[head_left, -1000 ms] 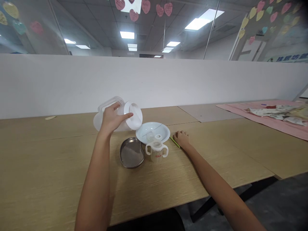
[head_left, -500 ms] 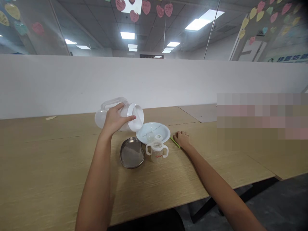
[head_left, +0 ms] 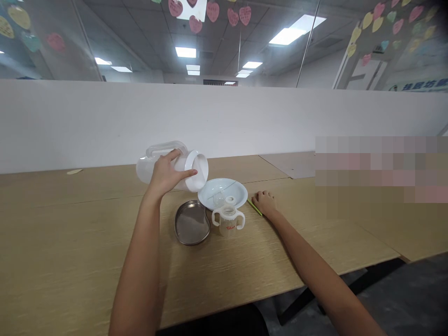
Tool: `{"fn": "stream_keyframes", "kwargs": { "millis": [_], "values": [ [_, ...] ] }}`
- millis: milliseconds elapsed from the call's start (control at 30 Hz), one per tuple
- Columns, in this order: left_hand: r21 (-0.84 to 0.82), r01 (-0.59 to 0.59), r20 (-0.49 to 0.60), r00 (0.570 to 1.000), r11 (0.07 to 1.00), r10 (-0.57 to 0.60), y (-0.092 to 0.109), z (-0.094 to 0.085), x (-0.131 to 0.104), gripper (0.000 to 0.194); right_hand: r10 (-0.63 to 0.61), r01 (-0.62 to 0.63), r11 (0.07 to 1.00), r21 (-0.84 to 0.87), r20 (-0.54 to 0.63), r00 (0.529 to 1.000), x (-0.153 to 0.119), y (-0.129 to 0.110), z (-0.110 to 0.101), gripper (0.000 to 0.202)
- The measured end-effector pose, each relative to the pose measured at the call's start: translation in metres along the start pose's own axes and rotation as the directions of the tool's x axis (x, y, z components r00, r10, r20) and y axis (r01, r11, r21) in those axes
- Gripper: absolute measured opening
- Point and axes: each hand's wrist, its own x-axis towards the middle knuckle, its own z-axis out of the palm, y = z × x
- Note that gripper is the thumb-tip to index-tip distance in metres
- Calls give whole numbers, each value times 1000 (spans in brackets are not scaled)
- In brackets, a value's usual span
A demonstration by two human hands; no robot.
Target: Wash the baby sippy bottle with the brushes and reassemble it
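Note:
My left hand [head_left: 165,173] grips a translucent plastic pitcher [head_left: 145,169] with a white lid, tipped on its side so the lid end points right and down. Just right of the lid is a pale blue bowl [head_left: 241,186], holding a clear cap [head_left: 219,199] and a white ring [head_left: 230,200]. In front of the bowl a baby bottle [head_left: 229,225] with two white handles stands upright, its top uncovered. Flat on the table, fingers slightly apart, rests my right hand [head_left: 265,203], beside a thin green stick [head_left: 255,207]. I cannot make out any liquid stream.
A metal kidney dish [head_left: 192,225] lies left of the bottle. The wooden table [head_left: 70,261] meets a white wall [head_left: 105,121] at the back. A small flat beige piece [head_left: 74,171] lies far left. A grey board [head_left: 290,163] lies at the back right.
The pitcher in my left hand has shifted very slightly left. My right hand and the things on the table have stayed in place.

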Motion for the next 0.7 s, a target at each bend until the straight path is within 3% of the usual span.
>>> {"fn": "stream_keyframes", "kwargs": {
  "millis": [133,233,333,400,567,700],
  "values": [
    [-113,79,-119,989,990,-92,-4,3,2,62,3,-3,1000,-9,6,1000,0,-1,-1,43],
    [-315,120,-203,960,942,-191,-18,4,6,60,1,0,1000,-15,10,1000,0,-1,-1,42],
    [-529,85,-212,950,844,-228,-30,-3,9,50,0,0,1000,-18,12,1000,-1,-2,-2,42],
    [-585,56,-179,964,809,-196,-29,-11,7,43,0,0,1000,-21,11,1000,-1,-2,-2,42],
    [-434,-4,-20,1000,901,-5,15,-31,-10,40,-2,2,1000,-26,8,1000,-1,-2,-2,41],
    [-173,-113,66,990,978,126,52,-29,-23,44,-1,1,1000,-31,7,1000,0,-1,-1,42]
  ]
}}
